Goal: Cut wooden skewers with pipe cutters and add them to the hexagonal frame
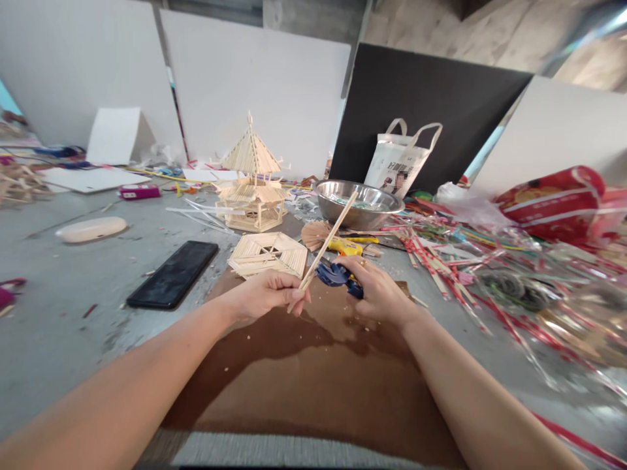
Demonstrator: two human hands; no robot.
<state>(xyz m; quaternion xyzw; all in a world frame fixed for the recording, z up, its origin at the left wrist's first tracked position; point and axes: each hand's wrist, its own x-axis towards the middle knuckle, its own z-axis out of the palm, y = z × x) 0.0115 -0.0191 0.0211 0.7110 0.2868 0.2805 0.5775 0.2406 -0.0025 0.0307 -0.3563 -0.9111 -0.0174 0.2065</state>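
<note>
Pinched in my left hand (274,290) is a thin wooden stick (330,236), slanting up and to the right. My right hand (375,287) is wrapped round a dark blue hand tool, which looks like cutting pliers (336,274); its head is close to the stick, and I cannot tell whether they touch. Just behind my left hand lies a flat six-sided stick frame (262,256). Farther back stands a small pagoda model (252,189) made of sticks. A brown board (313,372) lies under both hands.
A black phone (172,274) and a white oval case (91,229) lie on the left. Behind the tool are a yellow-handled tool (345,246) and a metal bowl (360,212). A white bag (396,163) stands farther back. Red-and-white wrapped sticks (435,264) clutter the right.
</note>
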